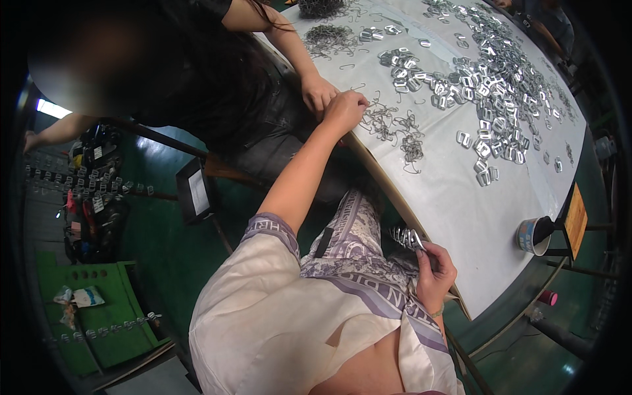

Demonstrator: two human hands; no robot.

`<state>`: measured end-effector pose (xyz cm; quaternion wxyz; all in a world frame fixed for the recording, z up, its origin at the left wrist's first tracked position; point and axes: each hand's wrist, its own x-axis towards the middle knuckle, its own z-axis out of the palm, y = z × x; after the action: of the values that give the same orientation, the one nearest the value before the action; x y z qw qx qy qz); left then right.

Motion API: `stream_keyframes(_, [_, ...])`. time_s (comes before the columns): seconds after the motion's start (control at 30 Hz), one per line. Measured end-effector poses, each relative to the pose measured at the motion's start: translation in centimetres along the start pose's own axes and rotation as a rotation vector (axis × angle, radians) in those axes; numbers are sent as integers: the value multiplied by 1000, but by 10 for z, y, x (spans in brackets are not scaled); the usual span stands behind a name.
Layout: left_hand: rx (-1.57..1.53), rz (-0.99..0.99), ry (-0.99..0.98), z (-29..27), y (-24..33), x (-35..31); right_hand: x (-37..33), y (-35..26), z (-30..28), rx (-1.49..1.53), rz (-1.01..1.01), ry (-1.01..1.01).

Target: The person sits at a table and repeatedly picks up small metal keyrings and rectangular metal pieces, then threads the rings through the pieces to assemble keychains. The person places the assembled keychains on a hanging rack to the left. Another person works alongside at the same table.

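My left hand [345,108] reaches out to the near edge of the white-covered table [461,204]. Its fingers are pinched on a thin wire hook at the edge of a loose tangle of wire hooks [395,128]. My right hand [434,270] stays low by the table's rim, close to my lap. It grips a short stack of shiny metal buckles [408,237]. A broad heap of the same buckles [494,85] is spread over the far half of the table.
A person in black sits to my left, with one hand [319,92] at the table edge just beside my left hand. More hook piles [329,39] lie further back. A tape roll [533,236] and a wooden block [575,220] sit at the right rim. A green crate [99,316] stands on the floor.
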<state>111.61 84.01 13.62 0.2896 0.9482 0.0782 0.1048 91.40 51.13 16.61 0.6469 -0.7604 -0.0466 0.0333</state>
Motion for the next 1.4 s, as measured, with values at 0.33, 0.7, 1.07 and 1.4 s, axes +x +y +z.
stream_keyframes(0.33, [159,13,285,19,-26,-23,-1,0,1,35,-10,6])
stream_keyframes(0.7, [-171,256,218,47,21,-57,1,-2,5,45,-31,39])
stream_keyframes(1.07, [-167,344,72,34,26,-58,0,-2,4,52,-17,22])
stream_keyframes(1.4, [-44,169,209,40,18,-53,1,1,0,39,-27,-10])
